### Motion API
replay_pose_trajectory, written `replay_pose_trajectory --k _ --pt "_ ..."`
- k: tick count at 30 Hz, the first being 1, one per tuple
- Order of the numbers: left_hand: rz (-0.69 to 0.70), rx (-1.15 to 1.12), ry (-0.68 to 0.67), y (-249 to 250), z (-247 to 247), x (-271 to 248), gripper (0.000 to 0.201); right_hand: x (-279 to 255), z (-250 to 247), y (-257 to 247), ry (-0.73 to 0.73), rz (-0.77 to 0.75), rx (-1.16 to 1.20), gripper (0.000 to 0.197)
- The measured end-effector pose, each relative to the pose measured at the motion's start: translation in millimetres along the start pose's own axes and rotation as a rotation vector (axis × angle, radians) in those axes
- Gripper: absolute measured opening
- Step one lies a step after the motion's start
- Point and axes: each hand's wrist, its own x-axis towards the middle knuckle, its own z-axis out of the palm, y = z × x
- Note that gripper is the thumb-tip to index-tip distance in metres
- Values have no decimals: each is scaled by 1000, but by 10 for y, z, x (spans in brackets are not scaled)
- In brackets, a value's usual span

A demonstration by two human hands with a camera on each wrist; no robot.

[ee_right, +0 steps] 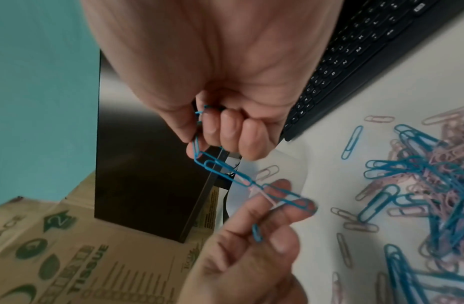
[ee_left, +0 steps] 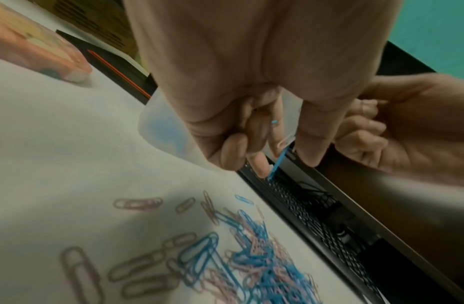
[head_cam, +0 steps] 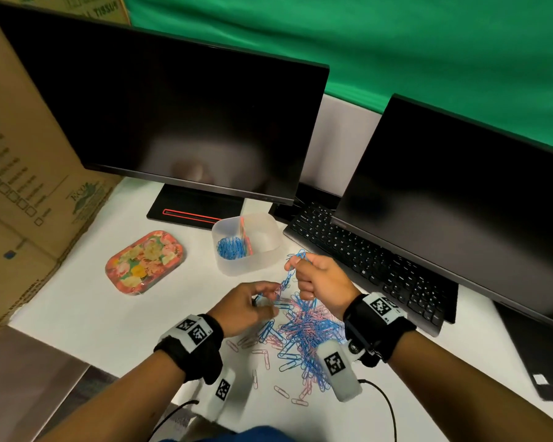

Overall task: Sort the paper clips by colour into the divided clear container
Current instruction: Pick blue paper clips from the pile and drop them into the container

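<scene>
A tangle of linked blue and pink paper clips (head_cam: 286,280) hangs between my two hands above the desk. My right hand (head_cam: 313,277) pinches its upper end of blue clips (ee_right: 199,144) with the other fingers curled in. My left hand (head_cam: 253,303) pinches the lower end (ee_right: 285,200), where a pink clip is hooked into the blue ones. Below them lies the mixed pile of blue and pink clips (head_cam: 304,333). The clear divided container (head_cam: 246,244) stands just beyond, with blue clips (head_cam: 230,248) in its left compartment and a few pink ones by the divider.
A floral tin (head_cam: 145,261) lies left of the container. A black keyboard (head_cam: 371,260) sits at the right under a dark monitor (head_cam: 460,199); a second monitor (head_cam: 173,122) stands behind. A cardboard box (head_cam: 20,186) walls the left side. Loose clips (head_cam: 281,392) lie near the front.
</scene>
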Motion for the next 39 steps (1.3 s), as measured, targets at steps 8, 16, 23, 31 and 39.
replay_pose_trajectory --k 8,16,23,31,39 --pt "59 -87 38 81 251 25 5 -70 -151 -43 91 66 198 31" --pt "124 -157 144 310 308 60 47 -135 -251 -76 94 107 298 36" --pt "181 -240 71 475 344 29 21 -191 -313 -23 125 99 306 39" --pt "165 -205 142 417 318 9 8 -205 -315 8 219 7 243 39" --pt "100 -62 167 250 233 22 9 -192 -297 45 244 -85 132 38"
